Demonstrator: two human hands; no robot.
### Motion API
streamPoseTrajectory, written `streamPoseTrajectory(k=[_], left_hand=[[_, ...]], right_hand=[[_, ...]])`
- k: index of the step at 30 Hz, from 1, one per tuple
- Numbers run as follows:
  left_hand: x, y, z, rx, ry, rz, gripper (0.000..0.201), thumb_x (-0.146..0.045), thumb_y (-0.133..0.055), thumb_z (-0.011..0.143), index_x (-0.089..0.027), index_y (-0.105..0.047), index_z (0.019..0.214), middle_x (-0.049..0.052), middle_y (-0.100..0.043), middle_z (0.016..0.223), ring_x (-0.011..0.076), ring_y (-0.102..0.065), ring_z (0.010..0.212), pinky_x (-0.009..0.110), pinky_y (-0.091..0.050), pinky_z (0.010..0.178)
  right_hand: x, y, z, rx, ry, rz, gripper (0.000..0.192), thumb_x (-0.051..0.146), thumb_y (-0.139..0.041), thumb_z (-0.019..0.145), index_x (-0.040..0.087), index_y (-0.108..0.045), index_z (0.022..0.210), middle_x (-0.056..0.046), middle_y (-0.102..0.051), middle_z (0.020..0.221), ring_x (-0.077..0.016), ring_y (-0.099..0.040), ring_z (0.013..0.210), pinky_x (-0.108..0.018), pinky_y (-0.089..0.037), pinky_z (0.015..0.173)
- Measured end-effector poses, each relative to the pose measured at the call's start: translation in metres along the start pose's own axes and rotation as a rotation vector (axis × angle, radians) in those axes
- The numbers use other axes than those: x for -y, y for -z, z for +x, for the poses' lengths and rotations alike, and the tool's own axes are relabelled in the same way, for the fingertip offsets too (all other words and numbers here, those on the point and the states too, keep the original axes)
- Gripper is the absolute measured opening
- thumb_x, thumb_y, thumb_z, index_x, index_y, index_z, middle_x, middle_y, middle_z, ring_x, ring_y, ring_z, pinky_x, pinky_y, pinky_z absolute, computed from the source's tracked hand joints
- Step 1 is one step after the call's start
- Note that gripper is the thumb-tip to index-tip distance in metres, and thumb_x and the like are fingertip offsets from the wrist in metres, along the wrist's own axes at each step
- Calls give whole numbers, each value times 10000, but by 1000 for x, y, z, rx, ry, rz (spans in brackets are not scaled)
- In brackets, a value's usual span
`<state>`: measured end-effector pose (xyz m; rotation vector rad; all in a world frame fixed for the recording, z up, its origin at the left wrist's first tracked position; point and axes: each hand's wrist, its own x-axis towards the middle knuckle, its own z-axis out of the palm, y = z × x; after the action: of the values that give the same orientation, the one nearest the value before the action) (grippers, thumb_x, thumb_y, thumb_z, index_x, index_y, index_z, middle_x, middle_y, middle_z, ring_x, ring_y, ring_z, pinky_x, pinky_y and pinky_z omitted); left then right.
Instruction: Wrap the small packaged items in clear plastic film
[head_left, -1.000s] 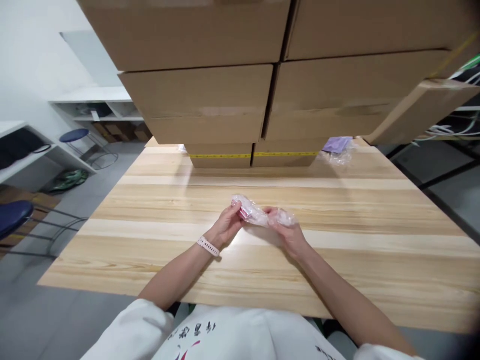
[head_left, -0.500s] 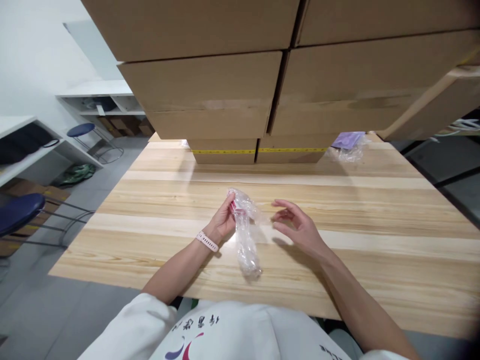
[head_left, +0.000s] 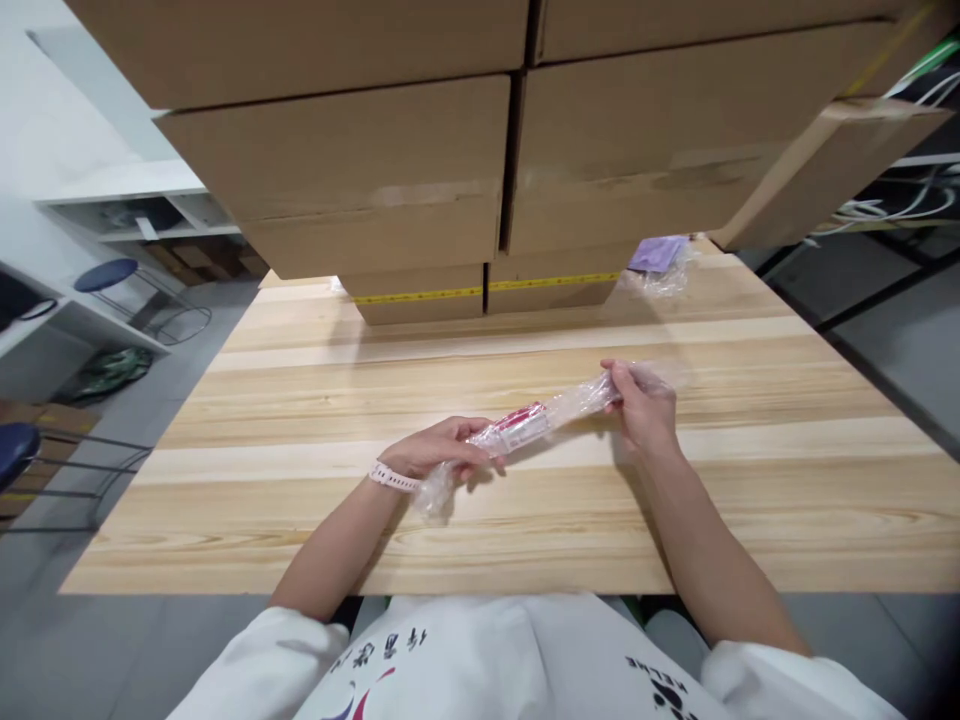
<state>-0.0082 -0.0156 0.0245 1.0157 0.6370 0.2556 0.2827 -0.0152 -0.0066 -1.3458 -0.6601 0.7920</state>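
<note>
Bag [head_left: 551, 415] sits mid-frame just above the table [head_left: 750, 500], stretched out between both hands I'm watching, probably to pull it straight. Left hand [head_left: 442, 455] pinches the lower-left end, right hand [head_left: 641, 405] grips the upper-right. Red item [head_left: 523, 418] inside runs along that diagonal.

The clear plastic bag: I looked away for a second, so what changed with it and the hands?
The right hand, open and apart half a second ago, has taken hold of the clear plastic bag and pulled it out rightward. The left hand still grips the other end. The cardboard boxes stayed put.
</note>
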Motion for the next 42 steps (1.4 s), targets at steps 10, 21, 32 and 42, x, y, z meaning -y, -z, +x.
streamPoseTrajectory(k=[10,21,32,42], left_hand=[[-23,55,-37,-303,35,609,224,-282,-731,782,-175,-673,971,33,-731,882,160,-670,777,245,-513,676],[-11,97,-43,-690,5,671,338,-455,-697,769,-181,-663,965,-76,-455,483,99,-396,417,206,-278,439],[-6,56,-14,-943,-556,1060,212,-319,-667,871,-209,-692,1050,73,-738,1102,239,-670,1044,402,-527,959],[31,10,38,-784,-469,1329,533,-168,-684,876,-210,-546,1389,92,-700,1121,279,-593,1044,457,-466,953]], right_hand=[[1,7,6,88,-155,-100,507,390,-844,574,110,-759,989,13,-626,616,-61,-444,405,-189,-327,334],[-13,15,21,98,-233,-230,464,302,-750,650,92,-728,1063,12,-575,573,-84,-426,417,-211,-304,372],[-8,1,-13,84,883,-731,293,343,-553,986,230,-640,1241,-103,-672,1283,-269,-572,1248,-513,-370,1120],[-35,-21,-33,604,821,-932,365,266,-566,963,220,-620,1320,-81,-699,1186,-269,-576,1146,-512,-242,1131]])
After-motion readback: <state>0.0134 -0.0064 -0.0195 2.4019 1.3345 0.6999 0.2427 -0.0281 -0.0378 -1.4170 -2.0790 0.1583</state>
